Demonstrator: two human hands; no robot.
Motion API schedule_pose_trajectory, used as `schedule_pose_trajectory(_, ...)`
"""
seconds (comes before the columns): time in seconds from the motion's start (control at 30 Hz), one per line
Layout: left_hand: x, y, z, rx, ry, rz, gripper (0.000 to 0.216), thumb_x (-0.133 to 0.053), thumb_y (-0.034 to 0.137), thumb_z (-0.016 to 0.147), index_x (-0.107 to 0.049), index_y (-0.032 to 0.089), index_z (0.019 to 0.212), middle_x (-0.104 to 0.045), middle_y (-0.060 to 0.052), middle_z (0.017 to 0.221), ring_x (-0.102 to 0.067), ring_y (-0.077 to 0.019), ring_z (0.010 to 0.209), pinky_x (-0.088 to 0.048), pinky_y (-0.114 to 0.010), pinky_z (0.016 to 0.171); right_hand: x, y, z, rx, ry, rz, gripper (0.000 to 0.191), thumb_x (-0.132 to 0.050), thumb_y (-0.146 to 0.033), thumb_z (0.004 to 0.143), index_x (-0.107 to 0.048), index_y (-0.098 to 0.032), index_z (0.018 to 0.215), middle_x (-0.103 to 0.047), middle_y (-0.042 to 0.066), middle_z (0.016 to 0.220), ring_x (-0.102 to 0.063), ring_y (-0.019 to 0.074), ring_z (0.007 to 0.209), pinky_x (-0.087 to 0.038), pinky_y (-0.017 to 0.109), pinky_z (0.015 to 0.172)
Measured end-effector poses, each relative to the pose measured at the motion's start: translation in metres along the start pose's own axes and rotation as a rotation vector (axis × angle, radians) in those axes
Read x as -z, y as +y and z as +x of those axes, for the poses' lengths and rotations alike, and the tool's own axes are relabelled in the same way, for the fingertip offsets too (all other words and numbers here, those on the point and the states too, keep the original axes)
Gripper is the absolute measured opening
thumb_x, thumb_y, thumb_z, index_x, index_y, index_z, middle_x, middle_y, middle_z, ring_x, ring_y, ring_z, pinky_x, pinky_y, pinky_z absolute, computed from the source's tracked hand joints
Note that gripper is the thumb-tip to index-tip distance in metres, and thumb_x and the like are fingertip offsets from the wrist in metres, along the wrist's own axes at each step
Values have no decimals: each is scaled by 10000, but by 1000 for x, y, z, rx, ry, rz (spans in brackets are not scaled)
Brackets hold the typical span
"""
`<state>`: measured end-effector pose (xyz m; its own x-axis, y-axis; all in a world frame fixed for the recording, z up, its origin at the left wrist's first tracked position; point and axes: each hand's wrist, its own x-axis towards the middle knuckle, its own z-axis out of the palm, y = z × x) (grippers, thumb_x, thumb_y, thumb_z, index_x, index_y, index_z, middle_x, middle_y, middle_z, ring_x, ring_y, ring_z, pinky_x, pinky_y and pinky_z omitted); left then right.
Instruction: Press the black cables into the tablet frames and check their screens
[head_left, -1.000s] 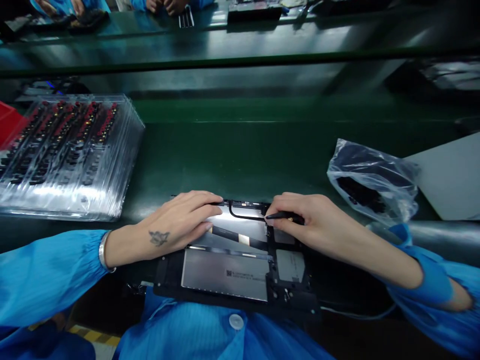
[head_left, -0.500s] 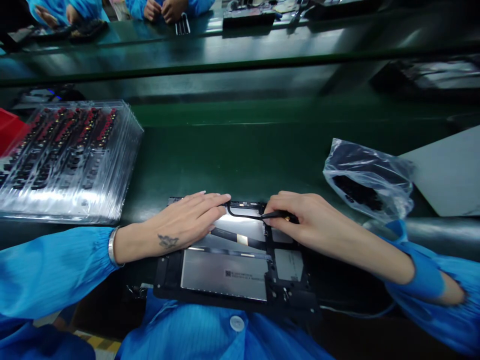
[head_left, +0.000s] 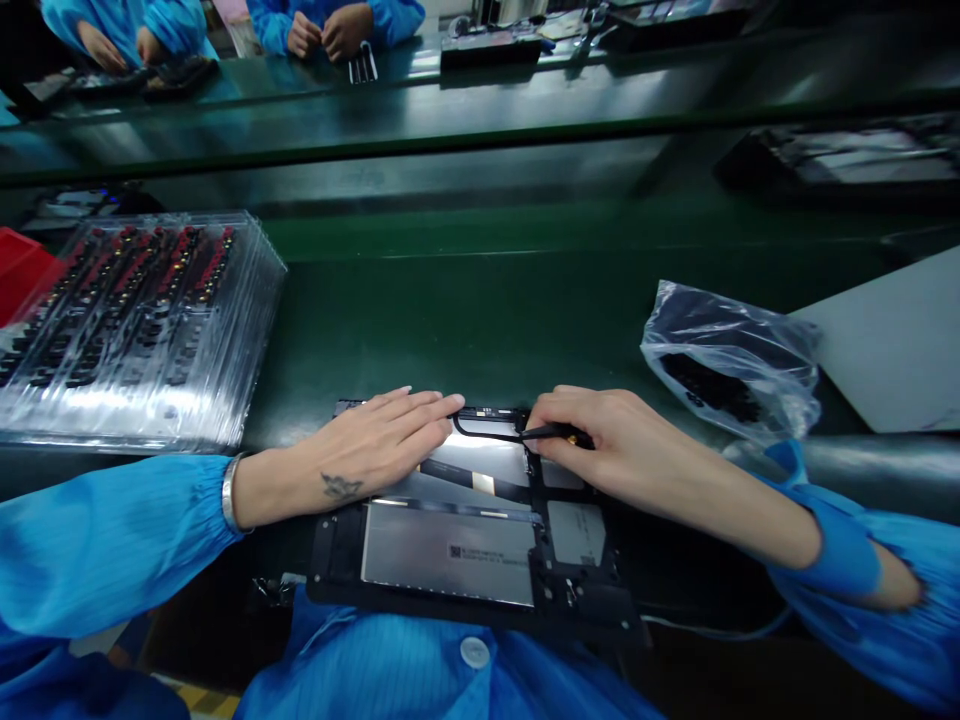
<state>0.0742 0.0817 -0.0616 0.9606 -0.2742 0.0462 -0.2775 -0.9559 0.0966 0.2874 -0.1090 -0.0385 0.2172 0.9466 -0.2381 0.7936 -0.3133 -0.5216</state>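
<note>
An open tablet-like device (head_left: 450, 552) with a black frame and silver battery panels lies at the bench's near edge. My left hand (head_left: 397, 435) rests flat across its upper left part, fingers stretched out. The index fingertip touches one end of a thin black cable (head_left: 480, 434). My right hand (head_left: 592, 430) pinches black tweezers (head_left: 555, 431), whose tips meet the cable at its right end near the device's top edge. A dark flex strip (head_left: 450, 470) with a gold patch crosses the panels, partly covered by my left hand.
Stacked clear plastic trays (head_left: 150, 330) of small circuit boards stand at left, beside a red bin (head_left: 22, 270). To the right are a clear plastic bag (head_left: 735, 360) with black parts and a pale grey panel (head_left: 892, 340). Co-workers' hands (head_left: 330, 32) show across the raised ledge.
The view has shifted slightly. Both hands stay nearly in place, with the tweezers still at the cable.
</note>
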Motion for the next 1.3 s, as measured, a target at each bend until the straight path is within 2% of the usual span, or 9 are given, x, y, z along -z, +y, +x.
schedule_pose_trajectory(0.43, 8, 4, 4, -33, 12, 167, 326, -317, 138, 1049, -569, 141, 1257, -482, -114, 1531, -474, -213, 1414, -392, -378, 1157, 0, 0, 0, 21, 6, 13, 221, -511, -304, 866, -676, -199, 765, -679, 64, 819, -606, 177, 668, -398, 289, 580)
schedule_pose_trajectory(0.6, 17, 4, 10, -132, 79, 308, 342, -279, 116, 1050, -599, 107, 1171, -594, -133, 1418, -598, -243, 1288, -488, -385, 1056, 1, 1, 0, 18, -8, 22, 230, -509, -322, 865, -675, -200, 763, -681, 62, 820, -600, 179, 667, -398, 295, 591)
schedule_pose_trajectory(0.83, 19, 11, 17, -174, 119, 363, 198, -443, 158, 1016, -595, 86, 1122, -642, -193, 1330, -632, -290, 1238, -519, -430, 1039, 5, 2, 1, 43, -8, 95, 256, -514, -380, 876, -661, -204, 763, -666, 42, 771, -599, 175, 656, -403, 299, 601)
schedule_pose_trajectory(0.93, 20, 11, 18, -184, 134, 391, 220, -419, 161, 1022, -594, 86, 1133, -660, -194, 1300, -649, -293, 1211, -537, -427, 1012, 7, 6, 0, 53, 1, 159, 281, -524, -426, 895, -663, -205, 791, -666, 37, 778, -602, 173, 664, -421, 296, 610)
schedule_pose_trajectory(1.1, 18, -1, 14, -176, 124, 281, 355, -295, 127, 1050, -581, 91, 1258, -648, -144, 1345, -635, -215, 1238, -524, -338, 1028, 4, 12, -3, 87, 42, 212, 304, -526, -457, 933, -649, -209, 808, -668, 39, 802, -606, 171, 684, -424, 289, 609)
schedule_pose_trajectory(1.3, 11, -10, 7, -173, 110, 152, 355, -346, 189, 1059, -560, 72, 1317, -590, -162, 1416, -593, -236, 1293, -512, -350, 1045, 4, 2, -3, 65, 71, 48, 213, -501, -324, 918, -609, -209, 776, -639, 44, 760, -595, 178, 672, -409, 292, 598)
